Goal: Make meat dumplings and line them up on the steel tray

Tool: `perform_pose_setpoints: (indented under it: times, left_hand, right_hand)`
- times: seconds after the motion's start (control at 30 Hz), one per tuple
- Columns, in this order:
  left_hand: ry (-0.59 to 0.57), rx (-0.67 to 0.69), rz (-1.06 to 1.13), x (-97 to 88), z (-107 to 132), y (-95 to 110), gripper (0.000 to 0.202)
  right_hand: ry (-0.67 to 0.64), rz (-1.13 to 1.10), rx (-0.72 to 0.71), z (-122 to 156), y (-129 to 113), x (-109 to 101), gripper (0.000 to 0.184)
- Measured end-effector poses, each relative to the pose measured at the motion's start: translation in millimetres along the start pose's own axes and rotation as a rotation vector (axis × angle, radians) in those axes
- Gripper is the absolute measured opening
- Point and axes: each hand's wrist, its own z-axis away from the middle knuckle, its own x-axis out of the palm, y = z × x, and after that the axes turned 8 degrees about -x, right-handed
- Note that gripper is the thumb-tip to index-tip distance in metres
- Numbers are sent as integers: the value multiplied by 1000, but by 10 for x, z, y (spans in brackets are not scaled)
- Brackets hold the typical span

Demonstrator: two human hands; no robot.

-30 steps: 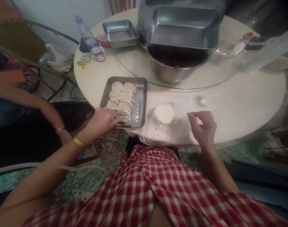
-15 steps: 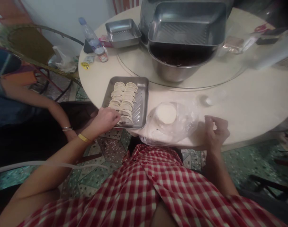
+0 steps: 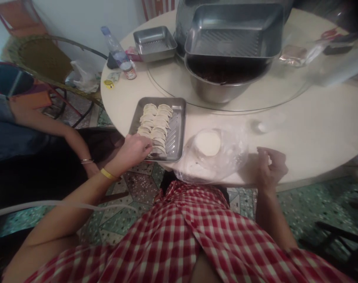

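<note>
My left hand (image 3: 135,150), a yellow band on its wrist, is closed over the near left corner of a metal tray (image 3: 179,129). Crescent-shaped dumplings (image 3: 154,118) lie in two rows in that tray. Something thin and greyish shows by my left fingertips, too blurred to name. A stack of round, pale dough wrappers (image 3: 207,143) sits on a clear plastic bag (image 3: 236,145) in front of me. Right of the bag, my right hand (image 3: 271,165) rests at the table edge, fingers curled and thumb bent in, with nothing visible in them.
A large metal bowl (image 3: 217,90) with dark contents stands on a glass turntable, a deep tray (image 3: 234,31) across its top. A smaller tray (image 3: 157,49), a plastic bottle (image 3: 117,49) and a small jar (image 3: 129,72) are at back left. Another person's arm (image 3: 55,125) is at left.
The whole view has shifted slightly right and down. Both hands, the dumplings and the wrappers keep nearly the same places relative to the table.
</note>
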Motion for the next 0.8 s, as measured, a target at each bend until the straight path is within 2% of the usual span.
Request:
perform_pose_setpoints:
  times: [0.33, 0.6, 0.8]
  left_hand:
    - [46, -68, 62, 26, 73, -51, 28]
    - [63, -5, 91, 35, 13, 18, 25]
    - [85, -31, 89, 19, 35, 21, 25]
  right_hand:
    - [-9, -2, 15, -8, -39, -7, 31]
    - [8, -12, -10, 1, -45, -10, 29]
    - [43, -32, -8, 36, -31, -35, 27]
